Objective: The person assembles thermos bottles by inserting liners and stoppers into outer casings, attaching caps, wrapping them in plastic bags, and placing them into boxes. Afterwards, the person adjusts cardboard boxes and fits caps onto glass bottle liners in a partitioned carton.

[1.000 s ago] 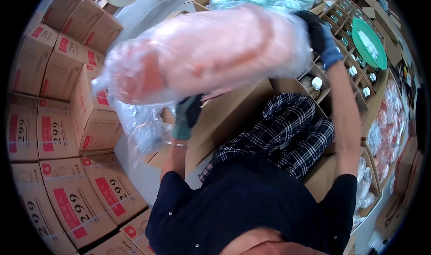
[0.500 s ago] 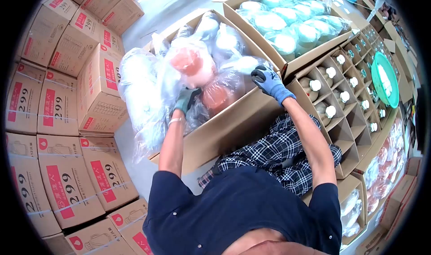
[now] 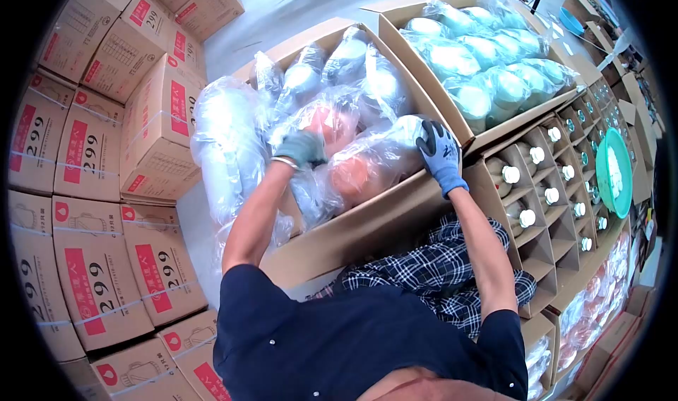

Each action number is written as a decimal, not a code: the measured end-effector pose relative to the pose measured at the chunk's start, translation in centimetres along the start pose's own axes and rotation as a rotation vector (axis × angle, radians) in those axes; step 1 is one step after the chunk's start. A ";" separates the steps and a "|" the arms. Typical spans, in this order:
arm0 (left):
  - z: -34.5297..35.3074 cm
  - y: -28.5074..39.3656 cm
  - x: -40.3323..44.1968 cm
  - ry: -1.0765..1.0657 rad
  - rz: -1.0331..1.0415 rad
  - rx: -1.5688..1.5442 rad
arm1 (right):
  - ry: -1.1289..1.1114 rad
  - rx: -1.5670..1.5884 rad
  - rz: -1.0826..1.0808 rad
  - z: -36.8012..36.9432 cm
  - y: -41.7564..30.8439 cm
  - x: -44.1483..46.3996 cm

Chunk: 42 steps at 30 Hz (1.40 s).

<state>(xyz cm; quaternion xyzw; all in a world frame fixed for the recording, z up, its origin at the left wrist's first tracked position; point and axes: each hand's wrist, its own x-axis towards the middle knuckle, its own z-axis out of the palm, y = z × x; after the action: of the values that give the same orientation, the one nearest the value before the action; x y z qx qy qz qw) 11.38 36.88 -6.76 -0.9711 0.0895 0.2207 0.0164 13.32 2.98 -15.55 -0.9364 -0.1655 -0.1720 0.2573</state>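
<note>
Inside an open cardboard carton (image 3: pixel 367 228), as the head view shows it, several things lie wrapped in clear plastic, packed close together. Nearest the person's body is a bag with a pink-orange end (image 3: pixel 353 178), lying along the carton's front wall. Just behind it sits another pinkish bag (image 3: pixel 332 124), and beyond that stand paler wrapped pieces (image 3: pixel 304 79). A long bundle of clear plastic (image 3: pixel 227 139) hangs over the carton's left side.

The left hand (image 3: pixel 300 149), in a grey-green glove with a bracelet (image 3: pixel 284 162) at the wrist, is down on the plastic beside the pinkish bag. Its fingers are mostly hidden, so I cannot tell whether they grip. The right hand (image 3: pixel 441 154), in a blue glove with dark fingers, is at the carton's right corner, its bent fingers over clear plastic there; whether they are closed on it I cannot tell either.

Behind and to the right, a second carton (image 3: pixel 526 115) holds pale green bagged things (image 3: pixel 508 90). Nearer, a box with dividers (image 3: pixel 558 221) holds bottles with white caps (image 3: pixel 522 217), and a green bowl (image 3: pixel 604 178) of small white pieces rests over its right side. To the left rise stacked closed cartons (image 3: pixel 92 277) marked 299.
</note>
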 end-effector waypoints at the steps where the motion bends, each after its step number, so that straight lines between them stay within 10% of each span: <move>1: -6.8 1.5 -1.8 -0.186 -0.098 -0.333 | 0.008 -0.073 0.010 0.3 -0.1 -0.1; 3: -8.0 -2.1 1.1 0.225 -0.072 -1.082 | -0.067 -0.046 0.085 -0.2 -1.0 0.0; 5: -4.0 -7.1 8.2 0.600 -0.190 -1.205 | -0.040 -0.006 0.076 -0.3 -0.7 0.1; 7: 6.6 -10.9 17.3 1.211 -0.436 -0.083 | -0.086 -0.027 0.116 -0.6 -0.8 0.1; 11: 11.3 -11.5 18.9 0.301 -0.509 -1.755 | -0.085 -0.029 0.129 -0.4 -0.9 0.5; 16: 15.1 -14.4 22.5 0.271 -0.748 -0.735 | -0.062 -0.010 0.134 -0.7 -1.2 0.5; 25: 11.7 -11.0 19.1 0.244 -0.651 -0.433 | -0.065 -0.005 0.151 -0.8 -1.3 0.6; 35: 17.6 -15.1 20.5 0.290 -0.464 -1.242 | -0.049 -0.009 0.161 -0.5 -1.1 0.5; 38: 7.6 -12.4 16.6 0.371 -0.494 -0.885 | -0.049 -0.012 0.177 -0.3 -0.9 0.4; 42: 0.0 -10.4 12.9 0.770 -0.226 -1.501 | -0.056 -0.002 0.173 -0.4 -0.9 0.5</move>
<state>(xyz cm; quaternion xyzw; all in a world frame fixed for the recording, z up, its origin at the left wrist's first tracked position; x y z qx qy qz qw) 24.69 44.93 -12.40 -0.7349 -0.1788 -0.1271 -0.6417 13.30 3.63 -14.64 -0.9519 -0.0911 -0.1232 0.2653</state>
